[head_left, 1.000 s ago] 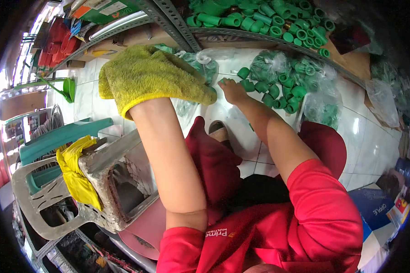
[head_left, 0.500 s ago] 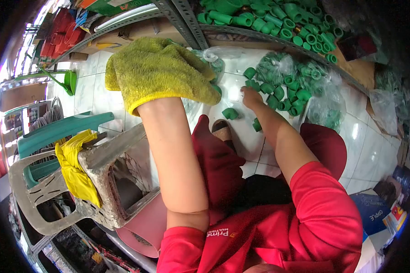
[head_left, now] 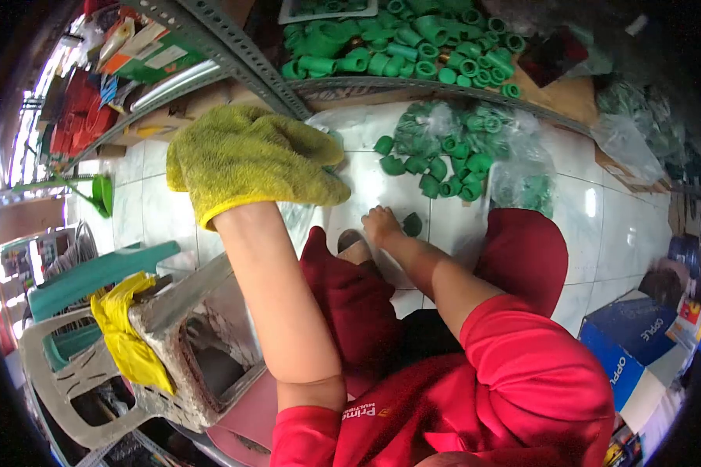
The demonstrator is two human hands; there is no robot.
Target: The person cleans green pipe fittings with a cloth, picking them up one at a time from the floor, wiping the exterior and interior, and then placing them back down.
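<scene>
While your right hand [head_left: 382, 224] rests low on the white tiled floor [head_left: 444, 226], the loose green pipe fitting [head_left: 412, 224] lies just to its right, close beside the fingertips and perhaps touching them. Your fingers there are bent down toward the tiles and bunched; whether they pinch the piece you cannot tell from this angle. The fitting is short and stubby, so no clear long axis shows. Your right hand is by far the nearer one. Your left hand [head_left: 288, 167] is hidden under the yellow-green cloth [head_left: 245, 156], raised further left near a clear plastic bag [head_left: 323, 124], so its fingers' state cannot be told either. Beyond the loose piece, a heap of green fittings [head_left: 444, 159] sits on the floor by an open bag, and more fill the metal shelf [head_left: 397, 50] above.

Readable writing: "Prima" on your red shirt [head_left: 374, 409], with smaller letters too blurred to read, and "OPPLE" on the blue box [head_left: 639, 354] at right.
</scene>
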